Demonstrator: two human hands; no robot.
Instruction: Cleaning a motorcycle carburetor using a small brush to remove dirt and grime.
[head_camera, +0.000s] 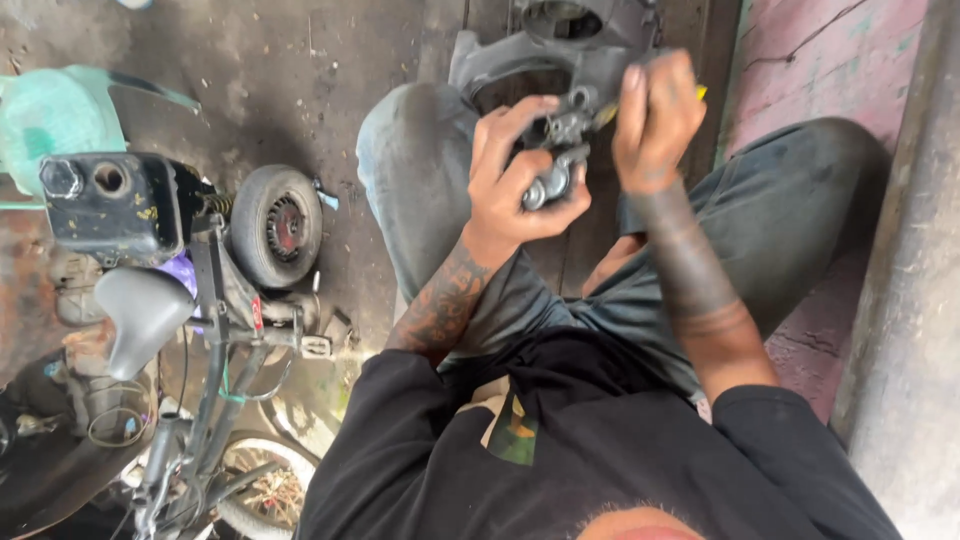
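Note:
I sit with my knees apart and hold a small grey metal part (556, 172) above my lap. My left hand (516, 178) is wrapped around its lower end, thumb and fingers closed on it. My right hand (655, 118) grips a thin tool with a yellow handle (700, 92) and presses its tip against the top of the part. A larger dark metal casing (580, 45) lies on the floor just beyond both hands.
To the left stands a small motorised bike frame (215, 300) with a black fuel tank (110, 205), a grey seat (145, 310) and a small tyre (277, 225). A green plastic chair (55, 115) is at far left. A concrete ledge (900, 300) runs along the right.

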